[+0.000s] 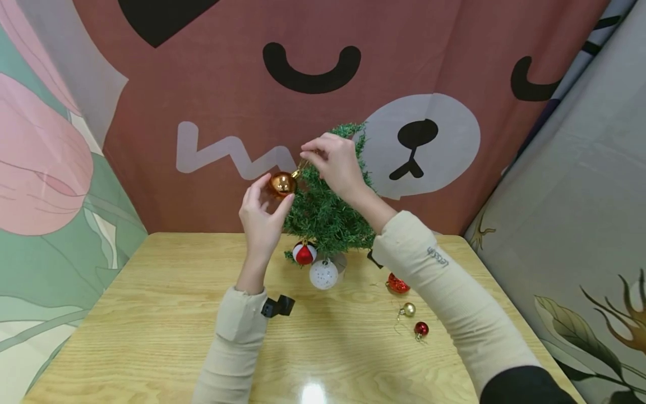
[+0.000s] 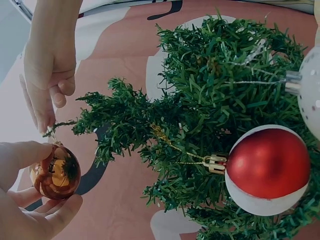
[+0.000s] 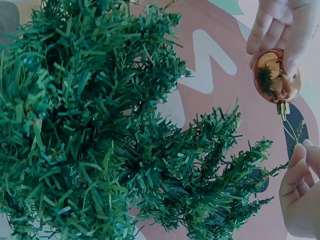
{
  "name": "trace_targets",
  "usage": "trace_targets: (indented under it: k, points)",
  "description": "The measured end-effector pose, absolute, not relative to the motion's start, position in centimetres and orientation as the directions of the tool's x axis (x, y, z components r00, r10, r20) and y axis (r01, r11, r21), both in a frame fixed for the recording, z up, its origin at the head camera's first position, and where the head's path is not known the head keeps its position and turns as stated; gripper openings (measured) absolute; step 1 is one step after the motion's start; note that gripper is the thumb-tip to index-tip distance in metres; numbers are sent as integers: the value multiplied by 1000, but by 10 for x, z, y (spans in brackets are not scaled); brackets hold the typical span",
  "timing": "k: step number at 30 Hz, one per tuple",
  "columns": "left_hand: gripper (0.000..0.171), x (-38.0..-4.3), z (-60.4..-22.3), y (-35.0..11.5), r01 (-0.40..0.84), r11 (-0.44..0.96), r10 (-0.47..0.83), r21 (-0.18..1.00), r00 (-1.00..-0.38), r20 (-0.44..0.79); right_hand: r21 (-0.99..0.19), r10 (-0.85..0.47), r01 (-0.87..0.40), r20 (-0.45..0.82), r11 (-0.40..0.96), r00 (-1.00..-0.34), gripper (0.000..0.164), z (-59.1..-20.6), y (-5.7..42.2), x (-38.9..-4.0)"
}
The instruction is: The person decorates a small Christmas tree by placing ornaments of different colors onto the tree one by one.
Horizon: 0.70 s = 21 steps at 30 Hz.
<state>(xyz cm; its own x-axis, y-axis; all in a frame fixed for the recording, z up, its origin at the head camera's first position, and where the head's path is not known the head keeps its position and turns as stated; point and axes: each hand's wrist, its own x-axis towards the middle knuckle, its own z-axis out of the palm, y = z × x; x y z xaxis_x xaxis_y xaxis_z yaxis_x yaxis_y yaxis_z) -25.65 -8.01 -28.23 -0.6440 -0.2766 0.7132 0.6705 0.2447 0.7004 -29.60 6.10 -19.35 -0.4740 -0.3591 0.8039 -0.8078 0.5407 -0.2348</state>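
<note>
My left hand holds a shiny copper-gold Christmas ball between thumb and fingers, left of the small green Christmas tree. With fingertips and thumb, my right hand pinches the ball's thin gold hanging loop, close to the tip of a branch. The ball's gold cap points toward the right hand. Lower on the tree hang a red and white ball and a white dotted ball.
On the wooden table, right of the tree, lie a glittery red ornament, a small gold ball and a small dark red ball. A printed brown cloth hangs behind the table.
</note>
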Motion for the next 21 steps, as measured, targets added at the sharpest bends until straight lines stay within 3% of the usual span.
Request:
trace_targets:
  k: [12, 21]
  points:
    - [48, -260, -277, -72, 683, 275, -283, 677, -616, 735, -176, -347, -797, 831, 578, -435, 13, -190, 64, -301]
    - [49, -262, -275, -70, 682, 319, -281, 658, -595, 753, -198, -310, -774, 835, 601, -454, 14, -191, 66, -304]
